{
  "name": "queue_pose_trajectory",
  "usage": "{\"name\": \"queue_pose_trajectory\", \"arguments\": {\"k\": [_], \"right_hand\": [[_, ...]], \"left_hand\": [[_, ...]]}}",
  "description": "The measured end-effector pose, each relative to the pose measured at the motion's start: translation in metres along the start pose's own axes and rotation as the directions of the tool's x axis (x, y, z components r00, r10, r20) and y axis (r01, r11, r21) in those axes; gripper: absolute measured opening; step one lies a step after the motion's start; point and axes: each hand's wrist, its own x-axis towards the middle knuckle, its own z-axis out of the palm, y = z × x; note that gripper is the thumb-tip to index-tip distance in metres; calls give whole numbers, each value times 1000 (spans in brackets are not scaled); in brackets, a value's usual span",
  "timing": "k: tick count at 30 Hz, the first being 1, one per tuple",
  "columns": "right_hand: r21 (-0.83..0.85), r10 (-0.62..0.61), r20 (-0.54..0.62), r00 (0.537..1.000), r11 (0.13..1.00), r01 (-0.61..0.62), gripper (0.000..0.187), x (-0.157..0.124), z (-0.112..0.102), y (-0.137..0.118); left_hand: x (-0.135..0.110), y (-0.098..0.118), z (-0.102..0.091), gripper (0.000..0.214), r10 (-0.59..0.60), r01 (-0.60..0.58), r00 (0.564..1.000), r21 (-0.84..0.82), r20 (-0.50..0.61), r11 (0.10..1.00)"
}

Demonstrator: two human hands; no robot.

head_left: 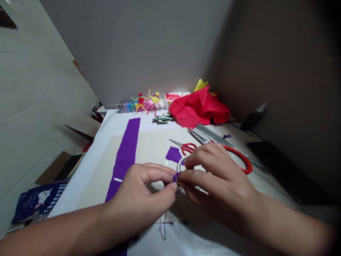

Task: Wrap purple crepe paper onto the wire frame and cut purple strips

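Observation:
My left hand (pixel 151 186) pinches a small gathered purple scrap (pixel 175 176) between thumb and index finger. From the other side, the fingertips of my right hand (pixel 215 174) are closed on the same scrap. A dark thread (pixel 165 227) hangs below the fingers to the table. Behind the right fingers shows part of a white ring-like loop (pixel 179 164); what it belongs to is hidden. Close beyond lie a flat purple piece (pixel 173 154) and small scissors with red handles (pixel 188 147). A long purple strip (pixel 125 153) runs beside and under my left arm.
Larger scissors with an orange-red handle (pixel 246 165) and a bundle of grey wires (pixel 213 135) lie at right, near a dark flat object (pixel 282 167). Crumpled red sheets (pixel 202 106), two small wire figures (pixel 140 103) and a shiny green item (pixel 162 119) are at the back.

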Motion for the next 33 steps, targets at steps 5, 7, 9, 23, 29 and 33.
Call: {"name": "queue_pose_trajectory", "arguments": {"k": [5,7,9,23,29,33], "right_hand": [[142,66,35,997,987,-71,10,4,-3,-1],[218,105,63,992,969,-117,10,4,-4,-1],[273,143,92,985,948,-163,11,5,-6,-1],[321,189,169,967,917,-236,10,8,-6,1],[211,147,104,984,963,-166,8,9,-3,-1],[225,156,120,980,958,-180,8,8,-3,-2]], "left_hand": [[0,0,1,19,19,-19,1000,-18,16,1000],[0,0,1,19,48,-48,999,-14,26,999],[-1,-1,1,18,68,-69,997,4,19,998],[0,-2,1,19,132,-128,991,151,-18,980],[0,-3,2,20,123,-117,992,213,-17,970],[0,-3,3,21,119,-117,993,235,8,965]]}}
